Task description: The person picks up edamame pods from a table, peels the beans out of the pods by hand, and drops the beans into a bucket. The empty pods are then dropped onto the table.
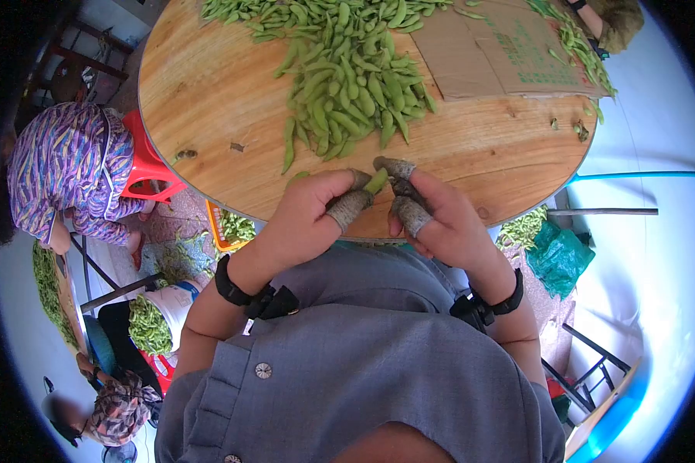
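Observation:
Above the near edge of a round wooden table (pixel 232 100), my left hand (pixel 313 208) pinches a green soybean pod (pixel 377 182) between wrapped thumb and finger. The pod's free end points toward my right hand (pixel 440 208). Grey, worn wraps cover several fingertips on both hands. My right hand is closed, its thumb and fingers drawn together beside the pod; what lies between them, if anything, is hidden. Part of another green pod (pixel 297 177) shows just behind my left hand. Beyond both hands a large heap of soybean pods (pixel 347 85) spreads across the table.
Flattened cardboard (pixel 494 50) lies at the far right of the table, near another person's arm (pixel 591 19). Left are a person on a red stool (pixel 148 158), an orange basket (pixel 216 231) and a white bucket (pixel 179 309) of pods. A green bag (pixel 556 258) is right.

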The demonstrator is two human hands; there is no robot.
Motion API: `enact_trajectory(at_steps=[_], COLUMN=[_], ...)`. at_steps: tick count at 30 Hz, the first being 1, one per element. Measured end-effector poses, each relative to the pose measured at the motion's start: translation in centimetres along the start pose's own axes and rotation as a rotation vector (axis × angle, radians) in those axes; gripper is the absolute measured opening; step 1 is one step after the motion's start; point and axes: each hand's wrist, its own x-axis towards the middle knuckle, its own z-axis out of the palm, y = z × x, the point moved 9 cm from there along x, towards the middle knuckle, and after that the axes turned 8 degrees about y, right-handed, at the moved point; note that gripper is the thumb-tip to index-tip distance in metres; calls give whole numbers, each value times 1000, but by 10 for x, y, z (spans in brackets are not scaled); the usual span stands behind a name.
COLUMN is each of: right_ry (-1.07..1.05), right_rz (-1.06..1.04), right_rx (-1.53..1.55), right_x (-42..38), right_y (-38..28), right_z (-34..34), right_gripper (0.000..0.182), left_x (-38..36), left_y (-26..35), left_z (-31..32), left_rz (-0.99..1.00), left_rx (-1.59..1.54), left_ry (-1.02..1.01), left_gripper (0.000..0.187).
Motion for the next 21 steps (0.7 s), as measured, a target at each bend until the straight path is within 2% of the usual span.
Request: enact_trajectory(at_steps=[1, 2, 4, 6, 7, 8, 10, 11, 13, 14, 16, 18, 21], right_ry=[0, -11, -20, -27, -25, -29, -34, -57, -74, -79, -83, -19, 75], right_rz=[0, 77, 157, 272, 272, 288, 307, 312, 317, 271, 228, 231, 194], right_rx=[0, 33, 67, 296, 296, 419, 547, 618, 691, 624, 557, 330, 337], right_x=[0, 0, 2, 5, 5, 4, -1, -5, -8, -7, -6, -1, 9], right_y=[-2, -1, 6, 24, 28, 32, 34, 34, 36, 38, 36, 34, 38], right_z=[0, 1, 3, 7, 9, 12, 18, 22, 24, 21, 15, 0, -5], right_gripper=[48, 48, 47, 45, 45, 42, 39, 35, 32, 29, 26, 23, 21], left_x=[0, 0, -5, -5, -5, -5, -3, -4, -15, -16, -22, -24, -26], left_y=[5, 4, 25, 22, 23, 24, -22, -31, -55, -58, -54, -58, -57], left_z=[-1, 0, -1, 0, 1, 0, 9, 11, 38, 41, 50, 56, 61], left_rz=[85, 84, 422, 454, 489, 490, -160, -163, -579, -581, -694, -688, -627], left_rx=[149, 148, 496, 511, 529, 529, -137, -136, -1142, -1142, -1384, -1325, -1255], left_ry=[6, 5, 108, 98, 92, 92, -147, -151, -224, -227, -222, -231, -302], left_gripper=[12, 12, 12, 14, 16, 16, 18, 18, 19, 19, 22, 27, 33])
